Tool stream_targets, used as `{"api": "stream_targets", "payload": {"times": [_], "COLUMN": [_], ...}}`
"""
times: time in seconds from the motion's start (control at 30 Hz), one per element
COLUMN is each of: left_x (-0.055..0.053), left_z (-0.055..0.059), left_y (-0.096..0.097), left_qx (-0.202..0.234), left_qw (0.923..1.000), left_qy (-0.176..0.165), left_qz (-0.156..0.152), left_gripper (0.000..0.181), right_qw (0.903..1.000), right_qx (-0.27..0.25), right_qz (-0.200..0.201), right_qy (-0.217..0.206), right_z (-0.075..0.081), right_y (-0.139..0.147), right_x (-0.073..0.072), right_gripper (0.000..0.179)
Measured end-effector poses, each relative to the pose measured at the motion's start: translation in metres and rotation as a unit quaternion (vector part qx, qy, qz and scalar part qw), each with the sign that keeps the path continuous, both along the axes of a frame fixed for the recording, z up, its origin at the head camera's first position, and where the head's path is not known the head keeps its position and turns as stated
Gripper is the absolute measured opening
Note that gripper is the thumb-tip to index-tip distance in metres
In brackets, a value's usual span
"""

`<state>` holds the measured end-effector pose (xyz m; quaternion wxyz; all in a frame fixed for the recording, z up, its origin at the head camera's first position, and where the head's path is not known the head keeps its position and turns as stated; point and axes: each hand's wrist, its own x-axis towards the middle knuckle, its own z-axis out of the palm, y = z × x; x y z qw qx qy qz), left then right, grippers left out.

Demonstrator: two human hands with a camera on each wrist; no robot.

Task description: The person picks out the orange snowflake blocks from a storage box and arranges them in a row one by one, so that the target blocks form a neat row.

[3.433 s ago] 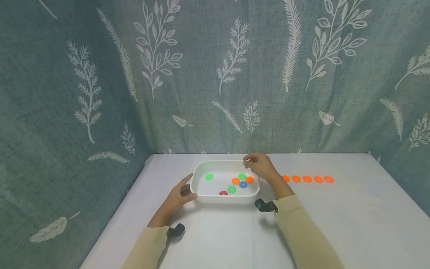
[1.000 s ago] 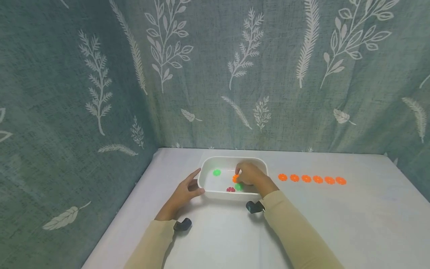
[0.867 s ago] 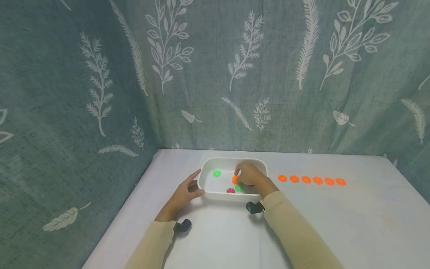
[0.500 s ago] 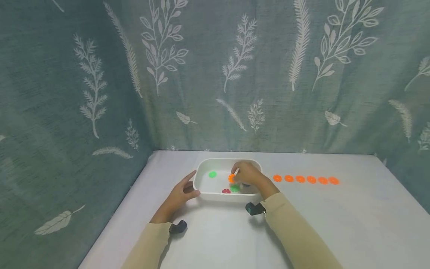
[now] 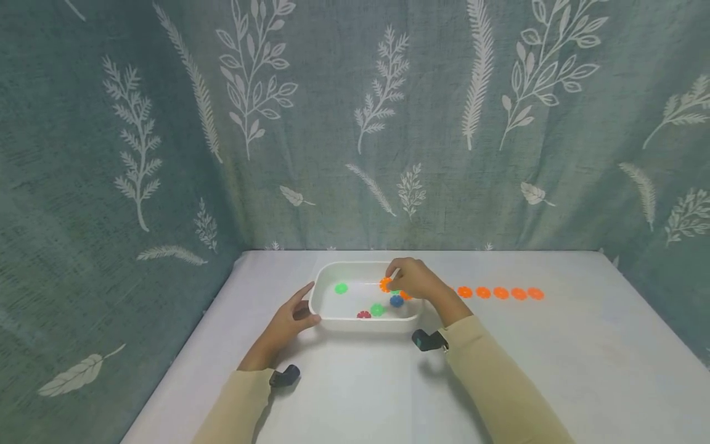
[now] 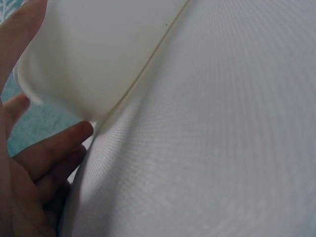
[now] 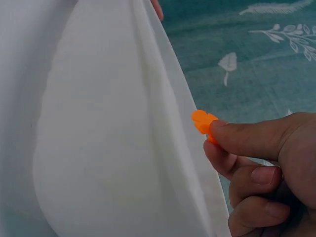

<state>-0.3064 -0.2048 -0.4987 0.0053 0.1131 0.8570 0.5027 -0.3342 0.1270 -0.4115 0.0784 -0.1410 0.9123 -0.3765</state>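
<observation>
A white plastic tray (image 5: 355,324) stands on the cloth-covered table. My left hand (image 5: 285,320) holds its left end, thumb at the front corner and forefinger along the wall; in the left wrist view the fingers (image 6: 59,145) reach round the tray's corner. Over the tray's right side, my right hand (image 5: 415,279) pinches an orange notched disc (image 7: 201,121) between thumb and fingertips. Flat in the tray lie a green disc (image 5: 341,288), a second green disc (image 5: 377,309), a blue disc (image 5: 396,301) and a red disc (image 5: 363,314). Another orange disc (image 5: 406,295) and a third green one are partly hidden by my right hand.
Right of the tray, several orange discs (image 5: 501,293) form a straight row on the white cloth (image 5: 582,345); my right wrist covers part of the leftmost. A green leaf-patterned curtain (image 5: 333,203) hangs behind the table and along its left side.
My right hand has gone down into the tray, taken hold of an orange disc and raised it, uncovering the blue disc. The left hand stays at the tray's end.
</observation>
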Motion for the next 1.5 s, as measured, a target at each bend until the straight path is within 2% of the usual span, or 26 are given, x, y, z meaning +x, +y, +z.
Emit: {"api": "stream_targets", "payload": {"times": [0.3, 0.5, 0.6, 0.87, 1.17, 1.5], "left_x": [0.000, 0.003, 0.004, 0.003, 0.000, -0.002], "left_z": [-0.005, -0.002, -0.001, 0.000, -0.004, -0.004], "left_y": [-0.002, -0.007, -0.009, -0.008, -0.005, -0.003], "left_qx": [-0.012, 0.007, 0.007, -0.002, 0.002, 0.008], "left_qw": [0.9999, 1.0000, 0.9999, 1.0000, 1.0000, 0.9999], "left_qy": [-0.008, -0.002, 0.005, 0.001, -0.002, 0.009], "left_qz": [0.009, -0.005, -0.010, -0.007, -0.004, -0.010], "left_gripper": [0.088, 0.085, 0.082, 0.084, 0.086, 0.086], "right_qw": [0.9994, 0.9992, 0.9993, 0.9987, 0.9969, 0.9954], "right_qx": [-0.013, -0.035, -0.031, -0.005, -0.005, 0.002], "right_qz": [-0.030, -0.019, -0.018, -0.051, -0.075, -0.095], "right_qy": [0.002, 0.005, 0.008, 0.000, -0.022, -0.009], "right_z": [-0.003, -0.003, -0.001, 0.002, -0.012, -0.021], "right_y": [0.022, 0.035, 0.041, 0.066, 0.112, 0.155], "right_x": [0.001, 0.002, 0.003, 0.010, 0.013, 0.018], "right_gripper": [0.018, 0.019, 0.020, 0.024, 0.024, 0.028]}}
